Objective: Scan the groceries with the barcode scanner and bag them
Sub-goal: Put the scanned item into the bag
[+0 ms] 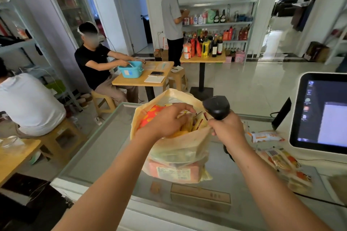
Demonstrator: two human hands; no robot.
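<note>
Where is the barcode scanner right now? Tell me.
In the head view the barcode scanner is right of centre, gripped by the right hand. Its head is raised just right of the plastic bag's open mouth, above the glass counter.

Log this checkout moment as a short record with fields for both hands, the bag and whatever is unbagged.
left hand: inside the mouth of the translucent cream plastic bag, fingers curled among snack packets; grip unclear
right hand: grips the black handheld barcode scanner, beside the bag's rim
bag: upright on the glass counter, nearly full
unbagged: white-and-orange packets on the counter, right of the bag
</note>
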